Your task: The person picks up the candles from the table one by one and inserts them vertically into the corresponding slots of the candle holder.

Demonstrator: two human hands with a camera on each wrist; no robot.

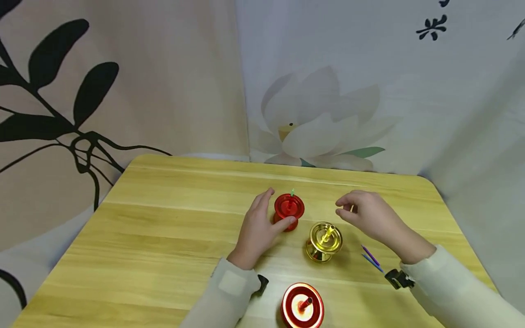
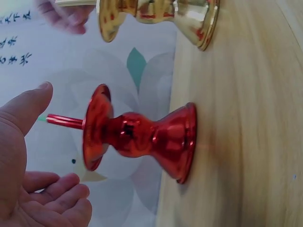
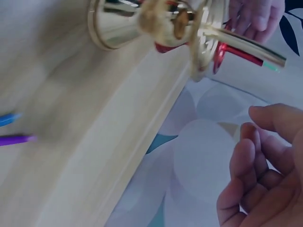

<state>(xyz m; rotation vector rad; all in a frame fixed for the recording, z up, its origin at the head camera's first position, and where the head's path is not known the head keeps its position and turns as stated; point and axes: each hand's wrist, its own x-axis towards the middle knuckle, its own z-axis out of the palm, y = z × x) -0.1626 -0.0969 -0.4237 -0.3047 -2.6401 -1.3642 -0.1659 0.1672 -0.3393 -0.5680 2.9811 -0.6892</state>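
Observation:
A red metallic candlestick stands upright on the table, and a small green tip sticks out of its tube. My left hand is beside it, thumb and fingers spread around the candlestick's dish; in the left wrist view a gap shows between the hand and the red dish. A gold candlestick stands to the right and nearer, its tube pointing up. To the right of both, my right hand hovers above the table with loosely bent fingers and nothing between them.
A second red candlestick stands at the near edge of the view. Two thin sticks, one purple and one blue, lie on the wooden table below my right wrist. Printed curtains hang behind the table.

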